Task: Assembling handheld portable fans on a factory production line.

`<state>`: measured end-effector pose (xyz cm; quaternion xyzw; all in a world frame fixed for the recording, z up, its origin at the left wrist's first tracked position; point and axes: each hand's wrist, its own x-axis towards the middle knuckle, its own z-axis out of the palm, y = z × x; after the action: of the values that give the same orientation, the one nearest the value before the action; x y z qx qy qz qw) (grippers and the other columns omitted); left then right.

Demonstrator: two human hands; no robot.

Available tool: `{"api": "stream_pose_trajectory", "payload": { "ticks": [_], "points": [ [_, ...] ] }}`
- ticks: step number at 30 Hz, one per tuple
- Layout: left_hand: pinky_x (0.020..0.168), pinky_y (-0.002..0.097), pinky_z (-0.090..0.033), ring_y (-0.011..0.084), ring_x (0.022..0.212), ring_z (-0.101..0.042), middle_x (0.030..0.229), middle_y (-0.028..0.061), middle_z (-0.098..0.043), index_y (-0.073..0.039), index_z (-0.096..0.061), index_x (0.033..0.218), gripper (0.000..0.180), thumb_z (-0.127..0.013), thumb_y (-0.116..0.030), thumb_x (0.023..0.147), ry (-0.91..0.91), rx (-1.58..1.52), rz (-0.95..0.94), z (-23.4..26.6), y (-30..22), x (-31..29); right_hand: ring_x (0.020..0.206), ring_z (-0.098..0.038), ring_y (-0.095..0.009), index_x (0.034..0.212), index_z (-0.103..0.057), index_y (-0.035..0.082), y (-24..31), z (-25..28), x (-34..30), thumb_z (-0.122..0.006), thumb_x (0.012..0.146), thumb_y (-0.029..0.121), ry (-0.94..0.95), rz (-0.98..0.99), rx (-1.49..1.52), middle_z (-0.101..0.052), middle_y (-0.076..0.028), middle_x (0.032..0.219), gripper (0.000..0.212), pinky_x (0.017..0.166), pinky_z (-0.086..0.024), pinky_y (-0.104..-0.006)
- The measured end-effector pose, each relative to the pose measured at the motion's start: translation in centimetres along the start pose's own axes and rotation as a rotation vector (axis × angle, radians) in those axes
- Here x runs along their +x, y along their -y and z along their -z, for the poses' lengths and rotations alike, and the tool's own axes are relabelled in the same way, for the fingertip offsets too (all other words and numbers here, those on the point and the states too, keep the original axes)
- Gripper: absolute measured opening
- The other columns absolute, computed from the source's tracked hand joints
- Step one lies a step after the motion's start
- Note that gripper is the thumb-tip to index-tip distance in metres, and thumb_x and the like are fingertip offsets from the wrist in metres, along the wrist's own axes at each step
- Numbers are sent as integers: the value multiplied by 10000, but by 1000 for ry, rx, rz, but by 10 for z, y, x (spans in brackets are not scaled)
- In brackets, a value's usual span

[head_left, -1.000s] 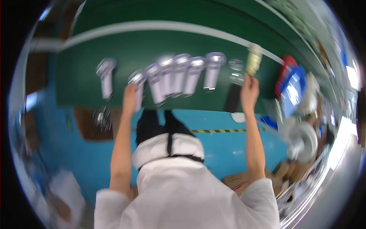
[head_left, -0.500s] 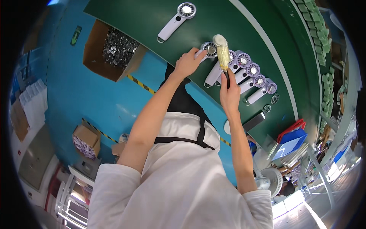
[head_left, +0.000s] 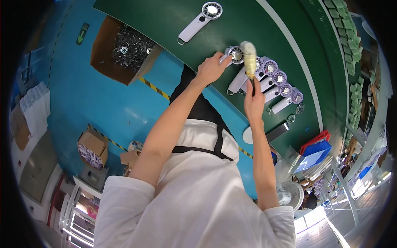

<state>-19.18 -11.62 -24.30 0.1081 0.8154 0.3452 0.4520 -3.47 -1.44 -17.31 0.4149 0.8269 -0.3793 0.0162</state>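
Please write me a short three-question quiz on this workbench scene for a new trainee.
1. True or false: the right hand grips a mallet with a pale yellowish head.
2. What does the left hand touch? A) the cardboard box of metal parts B) the end fan in the row of small handheld fans C) the lone fan lying apart
3. Fill in: the fans lie on a ____ coloured table.

Key: 1 true. 2 B. 3 green.
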Motion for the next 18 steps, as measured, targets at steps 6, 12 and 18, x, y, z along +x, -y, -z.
{"api": "stream_pose_trajectory", "payload": {
  "ticks": [6, 12, 18],
  "points": [
    [948, 483, -472, 391, 1118, -625, 1152, 200, -679, -76, -581, 1270, 674, -459, -645, 929, -16, 11, 6, -2, 4, -2, 521, -514, -173, 1281, -561, 50, 1, 0, -16, -525, 1017, 227, -125, -39, 127, -551, -134, 623, 320, 522, -437, -329],
    [950, 484, -472, 388, 1114, -628, 1159, 201, -676, -76, -581, 1270, 676, -453, -648, 932, -24, 5, 2, -2, 4, -3, 500, -501, -171, 1276, -574, 53, -11, -9, -28, -533, 1015, 233, -86, -91, 120, -542, -132, 597, 320, 513, -436, -325],
    [943, 489, -475, 392, 1103, -632, 1158, 197, -678, -76, -578, 1270, 673, -448, -645, 937, -69, 3, 3, -1, 12, -6, 562, -424, -94, 1271, -572, 8, -2, -12, -33, -549, 1012, 225, -137, -107, 136, -520, -69, 628, 338, 522, -400, -282]
  ]
}}
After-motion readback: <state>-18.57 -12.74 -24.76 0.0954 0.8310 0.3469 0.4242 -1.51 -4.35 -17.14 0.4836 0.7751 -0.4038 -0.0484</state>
